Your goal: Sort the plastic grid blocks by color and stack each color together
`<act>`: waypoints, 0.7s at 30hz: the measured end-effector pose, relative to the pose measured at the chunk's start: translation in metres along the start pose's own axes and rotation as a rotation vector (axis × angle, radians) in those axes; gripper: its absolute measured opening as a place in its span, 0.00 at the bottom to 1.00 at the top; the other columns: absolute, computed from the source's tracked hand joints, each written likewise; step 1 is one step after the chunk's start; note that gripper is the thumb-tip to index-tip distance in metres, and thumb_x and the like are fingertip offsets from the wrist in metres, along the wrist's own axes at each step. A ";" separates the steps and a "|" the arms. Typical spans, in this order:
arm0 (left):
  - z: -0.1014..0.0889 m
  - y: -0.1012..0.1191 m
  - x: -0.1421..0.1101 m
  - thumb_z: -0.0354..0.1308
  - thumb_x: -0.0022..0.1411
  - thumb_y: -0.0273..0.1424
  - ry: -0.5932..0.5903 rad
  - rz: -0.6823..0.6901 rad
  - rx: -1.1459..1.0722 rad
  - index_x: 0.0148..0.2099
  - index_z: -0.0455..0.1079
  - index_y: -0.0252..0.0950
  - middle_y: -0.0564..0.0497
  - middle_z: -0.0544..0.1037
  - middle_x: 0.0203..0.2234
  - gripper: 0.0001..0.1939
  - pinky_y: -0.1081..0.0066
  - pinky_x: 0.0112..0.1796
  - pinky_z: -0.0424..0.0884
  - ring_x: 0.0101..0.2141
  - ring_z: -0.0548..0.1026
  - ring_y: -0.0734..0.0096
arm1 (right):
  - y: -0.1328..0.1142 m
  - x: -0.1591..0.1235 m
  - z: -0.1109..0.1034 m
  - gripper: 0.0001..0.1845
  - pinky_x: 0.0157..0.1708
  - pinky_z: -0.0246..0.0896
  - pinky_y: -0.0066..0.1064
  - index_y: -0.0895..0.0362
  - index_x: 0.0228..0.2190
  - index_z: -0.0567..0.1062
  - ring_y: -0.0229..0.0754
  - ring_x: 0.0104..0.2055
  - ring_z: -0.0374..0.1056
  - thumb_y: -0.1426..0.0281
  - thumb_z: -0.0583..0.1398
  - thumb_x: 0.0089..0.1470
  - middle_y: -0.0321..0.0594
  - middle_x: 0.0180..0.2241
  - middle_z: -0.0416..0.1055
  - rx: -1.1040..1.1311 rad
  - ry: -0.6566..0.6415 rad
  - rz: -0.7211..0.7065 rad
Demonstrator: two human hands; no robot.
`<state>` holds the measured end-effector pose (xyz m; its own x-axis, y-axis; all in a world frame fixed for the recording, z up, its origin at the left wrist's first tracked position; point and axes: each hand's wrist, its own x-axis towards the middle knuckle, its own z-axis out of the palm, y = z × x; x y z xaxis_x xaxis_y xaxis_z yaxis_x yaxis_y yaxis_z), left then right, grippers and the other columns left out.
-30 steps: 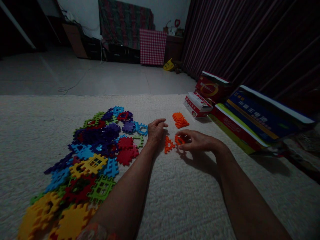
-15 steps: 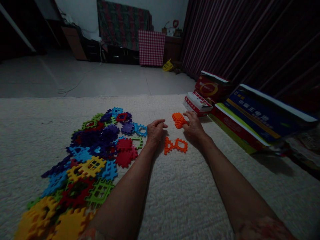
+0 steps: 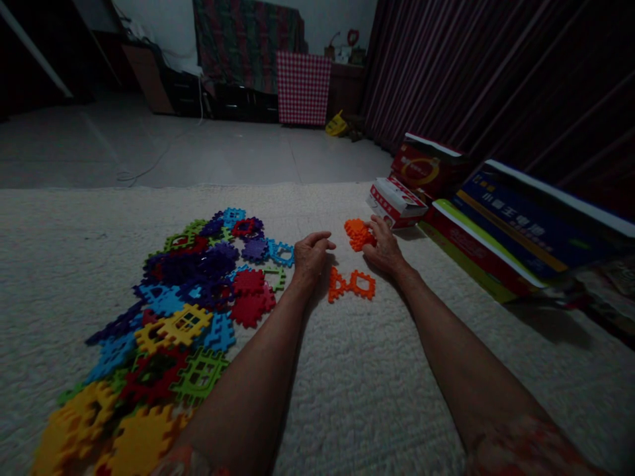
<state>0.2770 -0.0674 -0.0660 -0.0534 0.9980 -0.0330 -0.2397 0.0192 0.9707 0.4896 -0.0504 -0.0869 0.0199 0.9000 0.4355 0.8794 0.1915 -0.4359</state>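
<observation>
My left hand [image 3: 310, 254] rests on the cream carpet [image 3: 357, 370], fingers loosely curled and holding nothing, beside two joined orange puzzle tiles [image 3: 351, 285]. My right hand [image 3: 383, 246] reaches farther out, its fingers closed on a small stack of orange tiles [image 3: 358, 234]. A big heap of interlocking plastic tiles [image 3: 183, 304] in blue, purple, red, green and yellow spreads to the left of my left arm.
Boxes [image 3: 397, 201] and large flat books [image 3: 501, 231] lean along the striped curtain at the right. Bare floor [image 3: 188, 149] lies beyond the carpet's far edge, with a checked panel [image 3: 303, 89] and dark furniture at the back wall.
My right hand left the orange tile it had joined to the other one and reached forward to the orange stack, where it now grips. My left hand has stayed put.
</observation>
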 end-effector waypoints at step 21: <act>0.000 0.001 -0.002 0.58 0.45 0.31 -0.007 -0.016 0.006 0.40 0.80 0.34 0.50 0.79 0.24 0.18 0.75 0.22 0.59 0.19 0.63 0.79 | -0.047 -0.035 -0.079 0.13 0.50 0.64 0.43 0.51 0.37 0.74 0.50 0.49 0.68 0.72 0.61 0.46 0.43 0.46 0.72 0.011 -0.373 -0.185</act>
<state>0.2765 -0.0689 -0.0651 -0.0426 0.9980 -0.0470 -0.2351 0.0357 0.9713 0.4853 -0.1218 -0.0198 -0.3138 0.9297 0.1929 0.8468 0.3660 -0.3859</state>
